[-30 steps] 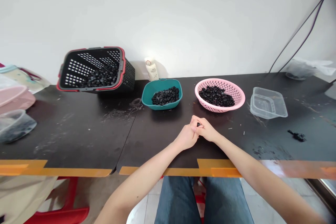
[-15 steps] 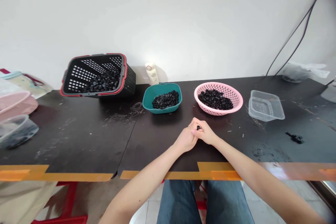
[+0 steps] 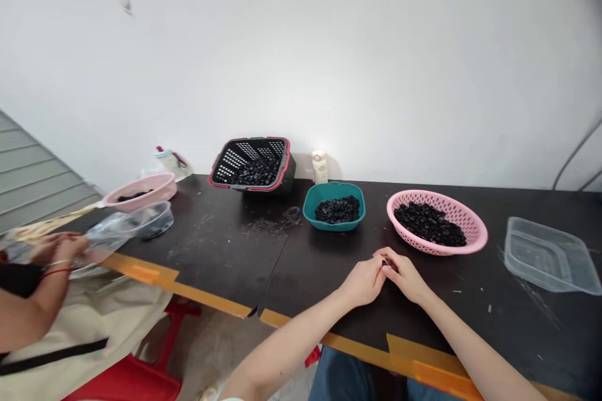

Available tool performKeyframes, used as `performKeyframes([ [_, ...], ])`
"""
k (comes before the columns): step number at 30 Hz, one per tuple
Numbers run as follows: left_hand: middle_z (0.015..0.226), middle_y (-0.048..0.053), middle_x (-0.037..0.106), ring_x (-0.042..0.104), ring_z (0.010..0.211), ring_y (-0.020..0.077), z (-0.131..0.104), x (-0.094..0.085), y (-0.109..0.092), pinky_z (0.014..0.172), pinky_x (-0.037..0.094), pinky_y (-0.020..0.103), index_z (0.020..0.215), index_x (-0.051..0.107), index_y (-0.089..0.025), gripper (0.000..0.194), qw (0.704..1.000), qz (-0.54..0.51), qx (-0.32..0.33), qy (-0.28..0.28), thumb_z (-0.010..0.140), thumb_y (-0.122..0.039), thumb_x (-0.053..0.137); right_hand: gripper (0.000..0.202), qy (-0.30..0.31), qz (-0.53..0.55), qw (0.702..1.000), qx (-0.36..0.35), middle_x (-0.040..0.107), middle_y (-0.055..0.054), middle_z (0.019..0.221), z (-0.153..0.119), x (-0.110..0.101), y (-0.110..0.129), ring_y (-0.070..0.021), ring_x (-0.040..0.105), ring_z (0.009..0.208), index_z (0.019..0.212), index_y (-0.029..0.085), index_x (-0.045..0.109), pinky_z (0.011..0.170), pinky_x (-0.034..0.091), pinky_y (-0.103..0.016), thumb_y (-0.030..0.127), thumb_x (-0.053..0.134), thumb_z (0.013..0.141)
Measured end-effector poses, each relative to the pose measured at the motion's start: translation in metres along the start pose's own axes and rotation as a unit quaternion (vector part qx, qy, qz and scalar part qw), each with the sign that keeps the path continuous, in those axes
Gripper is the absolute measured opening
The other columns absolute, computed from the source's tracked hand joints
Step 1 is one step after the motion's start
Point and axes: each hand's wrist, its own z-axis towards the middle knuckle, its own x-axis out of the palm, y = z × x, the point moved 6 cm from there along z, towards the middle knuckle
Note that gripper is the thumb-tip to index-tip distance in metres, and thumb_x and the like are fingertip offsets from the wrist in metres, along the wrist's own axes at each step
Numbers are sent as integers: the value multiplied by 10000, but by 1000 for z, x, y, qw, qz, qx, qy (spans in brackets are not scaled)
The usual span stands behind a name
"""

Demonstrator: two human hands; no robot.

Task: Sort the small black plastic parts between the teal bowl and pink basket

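Observation:
My left hand and my right hand meet over the black table, fingertips pinched together on a small black part that is mostly hidden between them. Just beyond my hands stand a teal bowl and a pink colander basket, both holding several small black parts. The black basket with a red rim lies tilted at the back, also with black parts inside.
A clear plastic container sits at the right. A white bottle stands by the wall. At the left, another person's hand holds a clear bag, near a pink bowl and a clear bowl. Orange tape lines the table edge.
The view has swung to the left and up, bringing the other person and the left bowls into sight. My hands stay joined on the small black part.

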Motion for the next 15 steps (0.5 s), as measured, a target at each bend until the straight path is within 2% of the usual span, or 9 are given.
performKeyframes([
  [3,887,61,635,620,810,180,-22,-20,0,719,457,266,979,533,-168,247,999,30,-8,41,941,-332,352,391,20,7,1000,8,609,-28,816,-2,6,-5,-149,521,633,1080,202,507,593,395,-270,518,465,854],
  [6,884,41,650,617,839,163,-48,-56,18,771,457,258,1014,577,-193,274,996,31,-39,76,936,-367,381,369,33,14,999,21,614,-33,864,-3,9,-3,-141,523,642,1089,210,505,609,414,-273,502,441,872],
  [8,1037,60,643,604,941,169,-61,-92,41,858,446,277,1105,583,-203,291,995,30,-68,62,917,-358,425,356,29,2,999,36,609,-26,849,-3,8,1,-134,514,627,1070,213,516,613,418,-275,499,450,869],
  [10,1126,97,607,617,866,160,-68,-131,70,817,471,289,1212,541,-174,373,989,18,-137,51,905,-355,432,351,25,-10,999,47,606,-23,840,-2,6,4,-130,510,616,1048,214,526,614,421,-278,505,462,863],
  [12,1086,126,613,620,746,147,-71,-170,99,735,497,294,1286,473,-117,470,970,-10,-238,53,885,-359,448,352,23,-18,998,52,610,-25,838,-2,5,8,-131,514,614,1030,214,533,613,424,-281,515,460,862],
  [15,968,97,648,619,711,143,-61,-225,121,719,507,291,1288,456,-108,541,949,-48,-306,56,840,-403,528,358,24,-32,998,54,625,-27,830,-1,6,11,-136,531,624,1005,215,545,622,435,-284,529,459,858],
])
